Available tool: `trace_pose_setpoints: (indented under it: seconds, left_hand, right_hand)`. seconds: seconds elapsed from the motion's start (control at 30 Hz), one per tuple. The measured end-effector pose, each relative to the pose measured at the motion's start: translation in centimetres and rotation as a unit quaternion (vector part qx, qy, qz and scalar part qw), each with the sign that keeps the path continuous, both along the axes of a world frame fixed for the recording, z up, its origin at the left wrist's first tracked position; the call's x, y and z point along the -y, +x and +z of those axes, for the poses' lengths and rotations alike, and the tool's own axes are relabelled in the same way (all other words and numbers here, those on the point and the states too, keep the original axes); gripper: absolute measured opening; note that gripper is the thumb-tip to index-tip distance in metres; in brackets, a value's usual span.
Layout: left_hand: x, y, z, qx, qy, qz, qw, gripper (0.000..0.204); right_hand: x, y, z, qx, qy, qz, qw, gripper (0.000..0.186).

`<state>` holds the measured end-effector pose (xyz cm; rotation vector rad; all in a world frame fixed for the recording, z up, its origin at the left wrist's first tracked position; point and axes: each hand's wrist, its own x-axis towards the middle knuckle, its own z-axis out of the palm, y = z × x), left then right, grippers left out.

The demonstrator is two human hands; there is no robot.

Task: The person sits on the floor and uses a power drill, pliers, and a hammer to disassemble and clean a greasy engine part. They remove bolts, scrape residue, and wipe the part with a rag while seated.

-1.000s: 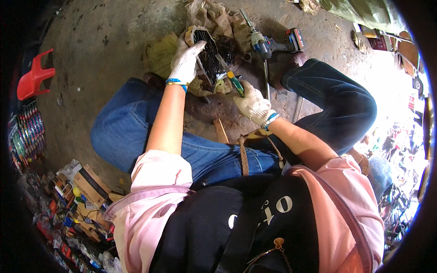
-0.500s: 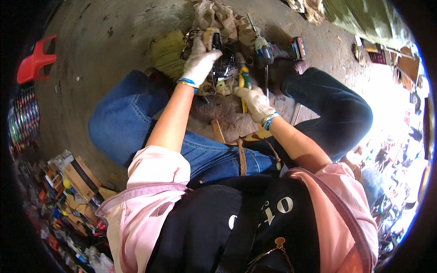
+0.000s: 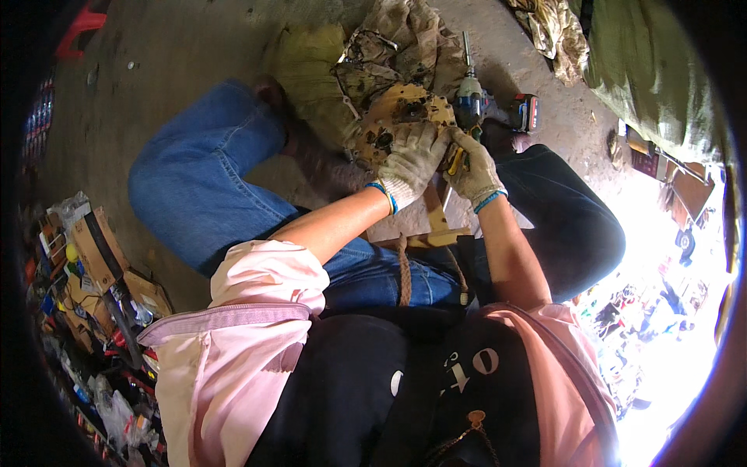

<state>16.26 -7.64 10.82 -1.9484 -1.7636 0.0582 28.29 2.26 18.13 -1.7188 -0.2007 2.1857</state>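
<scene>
A tan, roughly round metal housing (image 3: 383, 109) with dark holes and oily patches lies on cloth between my legs. My left hand (image 3: 411, 162), in a soiled white glove, has its fingers over the housing's near right edge. Close beside it, my gloved right hand (image 3: 473, 170) is closed round a tool with a yellow and green handle (image 3: 456, 161). The tool's working end is hidden by the hands. The two hands nearly touch at the fingertips.
A blue and black cordless driver (image 3: 470, 101) with a long bit lies just beyond my right hand. Crumpled dirty cloth (image 3: 416, 35) spreads behind the housing. Cardboard and loose clutter (image 3: 97, 249) lie at the left; a red stool (image 3: 81, 28) stands far left.
My left hand moved right and nearer, beside the right hand. The housing, earlier dark and blurred, now shows its tan face. My right hand still holds the tool.
</scene>
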Motion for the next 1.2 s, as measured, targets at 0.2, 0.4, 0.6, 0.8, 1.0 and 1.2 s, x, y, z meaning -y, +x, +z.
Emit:
trace_pose_setpoints:
  seconds: [0.2, 0.4, 0.6, 0.8, 1.0, 1.2]
  left_hand:
    - [-0.3, -2.2, 5.0, 0.515, -0.368, 0.064, 0.772, 0.069]
    - [1.5, -7.6, 3.0, 0.709, -0.177, 0.439, 0.523, 0.075]
    - [3.2, -6.5, -1.4, 0.802, -0.167, 0.573, 0.019, 0.047]
    - [3.4, -6.6, -1.3, 0.859, -0.160, 0.486, 0.003, 0.035]
    - [2.9, -7.6, -0.3, 0.869, -0.159, 0.465, 0.054, 0.045]
    - [1.8, -8.2, 1.1, 0.889, -0.096, 0.443, 0.067, 0.040]
  right_hand:
    - [0.3, 0.6, -2.7, 0.037, -0.008, 0.003, 0.999, 0.020]
    - [-0.3, 1.3, -3.3, 0.042, -0.021, 0.006, 0.999, 0.021]
    - [-0.9, 1.0, -2.5, 0.038, -0.019, 0.011, 0.999, 0.023]
    - [-1.3, 2.2, -2.9, 0.047, -0.024, 0.019, 0.998, 0.025]
    - [-1.3, 3.8, -4.5, 0.046, 0.026, 0.062, 0.997, 0.028]
    - [-0.8, 3.5, -3.6, 0.015, 0.017, 0.010, 1.000, 0.024]
